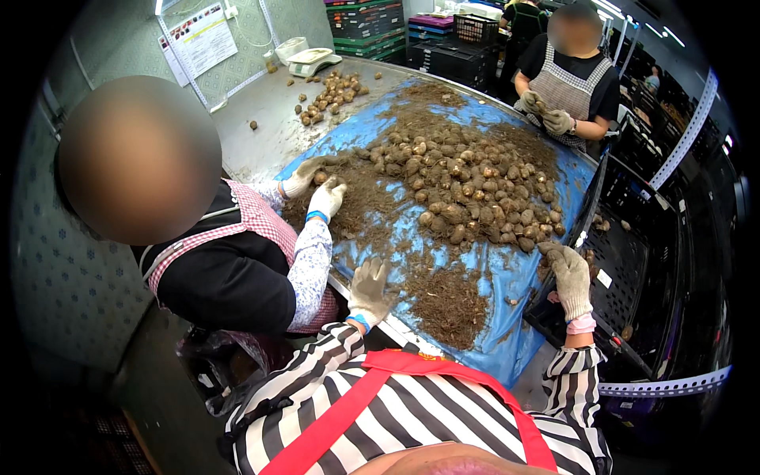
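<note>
A large pile of small brown, hairy taro corms (475,186) lies on a blue plastic sheet (507,305). My left hand (370,293), in a pale knitted glove, rests at the table's near edge with its fingers stretched out, holding nothing visible. Beside it is a heap of loose brown root fibres (445,307). On the right, my gloved right hand (568,277) is over the left rim of a black plastic crate (625,273), next to the pile. Its fingers are bent and close together; the palm and anything under it are hidden. A few corms lie in the crate.
At left, a co-worker's gloved hands (324,194) handle a corm. Across the table another person in a checked apron (566,87) holds something small. Scattered corms (332,96) and a white scale (313,61) sit on the far metal tabletop. Stacked crates (366,28) stand behind.
</note>
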Demonstrator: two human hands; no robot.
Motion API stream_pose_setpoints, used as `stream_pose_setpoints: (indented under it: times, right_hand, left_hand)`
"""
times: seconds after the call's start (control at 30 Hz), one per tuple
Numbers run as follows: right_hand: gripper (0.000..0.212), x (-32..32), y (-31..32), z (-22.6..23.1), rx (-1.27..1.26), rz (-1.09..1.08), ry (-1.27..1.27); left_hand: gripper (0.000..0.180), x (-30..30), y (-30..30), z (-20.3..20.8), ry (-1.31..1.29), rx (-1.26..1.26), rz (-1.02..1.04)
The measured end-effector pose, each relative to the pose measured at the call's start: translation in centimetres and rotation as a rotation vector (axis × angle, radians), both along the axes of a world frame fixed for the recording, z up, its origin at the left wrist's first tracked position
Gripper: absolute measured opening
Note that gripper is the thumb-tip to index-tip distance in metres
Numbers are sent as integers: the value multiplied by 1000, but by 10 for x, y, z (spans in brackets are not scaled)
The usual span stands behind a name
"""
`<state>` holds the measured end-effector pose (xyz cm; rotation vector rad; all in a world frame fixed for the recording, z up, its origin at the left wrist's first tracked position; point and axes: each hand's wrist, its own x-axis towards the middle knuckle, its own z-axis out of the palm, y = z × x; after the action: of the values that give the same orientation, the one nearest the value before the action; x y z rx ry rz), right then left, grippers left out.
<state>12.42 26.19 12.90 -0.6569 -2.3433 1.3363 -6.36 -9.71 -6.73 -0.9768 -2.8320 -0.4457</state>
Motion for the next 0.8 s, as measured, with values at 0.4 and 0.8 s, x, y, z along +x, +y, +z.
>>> stream_pose_setpoints:
  times: [0.4, 0.8]
  right_hand:
    - [25, 2, 1, -10, -50, -4, 43]
    - [31, 2, 20, -29, 240, 33, 69]
  left_hand:
    - [69, 3, 0, -5, 64, 190, -7]
    - [70, 3, 4, -1, -18, 33, 23]
